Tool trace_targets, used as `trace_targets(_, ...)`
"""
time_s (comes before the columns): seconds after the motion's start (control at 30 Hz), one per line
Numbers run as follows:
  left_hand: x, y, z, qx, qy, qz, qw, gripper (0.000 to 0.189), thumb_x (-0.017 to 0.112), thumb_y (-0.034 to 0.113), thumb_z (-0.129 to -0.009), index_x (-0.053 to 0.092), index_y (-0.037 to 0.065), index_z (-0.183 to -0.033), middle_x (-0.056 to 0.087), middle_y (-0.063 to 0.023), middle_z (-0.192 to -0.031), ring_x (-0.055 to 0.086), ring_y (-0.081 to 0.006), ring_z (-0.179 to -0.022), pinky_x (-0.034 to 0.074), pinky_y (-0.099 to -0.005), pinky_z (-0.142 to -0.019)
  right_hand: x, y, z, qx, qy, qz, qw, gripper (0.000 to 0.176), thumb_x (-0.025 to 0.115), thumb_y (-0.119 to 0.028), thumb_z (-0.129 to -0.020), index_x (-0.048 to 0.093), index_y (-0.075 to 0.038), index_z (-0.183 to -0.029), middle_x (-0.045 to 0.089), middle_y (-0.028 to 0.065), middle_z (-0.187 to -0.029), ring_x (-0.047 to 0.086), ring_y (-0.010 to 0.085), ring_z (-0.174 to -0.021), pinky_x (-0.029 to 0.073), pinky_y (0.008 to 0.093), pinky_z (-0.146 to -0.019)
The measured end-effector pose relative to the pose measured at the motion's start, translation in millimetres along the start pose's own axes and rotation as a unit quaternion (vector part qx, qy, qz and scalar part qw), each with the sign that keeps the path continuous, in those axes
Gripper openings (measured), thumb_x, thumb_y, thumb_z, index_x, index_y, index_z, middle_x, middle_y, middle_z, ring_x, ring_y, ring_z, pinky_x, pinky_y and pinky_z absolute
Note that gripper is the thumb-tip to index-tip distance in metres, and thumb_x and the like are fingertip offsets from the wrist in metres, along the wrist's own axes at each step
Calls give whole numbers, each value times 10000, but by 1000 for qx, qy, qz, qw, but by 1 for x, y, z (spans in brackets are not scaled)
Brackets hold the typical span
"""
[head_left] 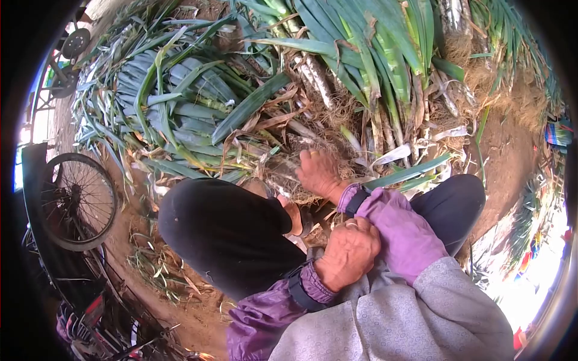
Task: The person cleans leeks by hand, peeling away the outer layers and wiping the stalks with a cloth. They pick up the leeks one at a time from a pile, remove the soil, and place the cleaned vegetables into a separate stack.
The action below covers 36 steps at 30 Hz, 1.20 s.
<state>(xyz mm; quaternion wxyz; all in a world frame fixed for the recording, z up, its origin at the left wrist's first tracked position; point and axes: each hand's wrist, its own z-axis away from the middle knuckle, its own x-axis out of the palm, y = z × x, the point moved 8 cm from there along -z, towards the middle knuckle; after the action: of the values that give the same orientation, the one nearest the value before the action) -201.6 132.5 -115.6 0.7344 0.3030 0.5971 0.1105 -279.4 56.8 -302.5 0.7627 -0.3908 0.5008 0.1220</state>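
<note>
My left hand (350,251) is closed, its curled fingers against the purple sleeve (400,231) of my right arm, seemingly gripping the fabric near the dark wristband. Farther forward, my right hand (319,173) rests low over the tangled leek roots (340,159) between my knees. Its fingers are bent inward, and whatever lies beneath them is hidden. Just beyond it are leeks (382,108) with pale stems, dry husks and long green leaves pointing away from me. A loose green leaf (409,172) lies to the right of this hand.
A large heap of leeks (174,99) spreads ahead on the left, with more leeks (512,39) at the far right. A wheel (77,201) stands at the left edge. Leaf scraps (159,265) litter the dirt ground (503,174) around my bent legs.
</note>
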Motion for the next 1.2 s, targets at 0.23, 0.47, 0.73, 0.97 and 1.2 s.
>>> trace_targets(0.23,-1,5,5,-8,11,-23,1000,240,628,100,-642,562,-29,-834,564,-133,-759,595,-243,-673,483,-342,-565,26,28,44,133,-39,-19,990,568,755,-323,-702,458,-9,-1070,541,186,-998,544,324,-932,445,445,-814)
trace_targets(0.47,17,-8,8,-79,-66,130,986,368,652,137,-746,587,-56,-1052,614,-212,-851,650,-304,-766,525,-369,-666,45,128,117,320,-22,-194,927,538,786,-471,-710,498,-27,-808,529,97,-833,520,230,-781,445,373,-665)
trace_targets(0.73,37,-237,75,-435,471,417,644,257,633,111,-798,639,-7,-1026,651,-78,-929,604,-185,-838,489,-339,-683,84,99,108,445,-24,-727,522,842,752,-441,-763,295,-63,-1360,399,242,-1257,494,389,-1075,503,484,-823)
trace_targets(0.97,180,-331,127,-583,391,569,428,300,589,313,-818,580,64,-984,489,-58,-889,457,-175,-794,365,-342,-702,88,97,85,353,27,-859,371,679,641,-512,-814,411,-160,-1346,357,146,-1386,444,307,-1157,472,540,-857)
trace_targets(1.2,136,-254,69,-563,336,654,377,544,623,382,-828,532,71,-1266,579,-139,-1136,566,-252,-980,483,-411,-749,-21,61,72,376,95,-776,498,499,628,-515,-815,587,-162,-1166,653,13,-1059,625,165,-741,337,229,-421)
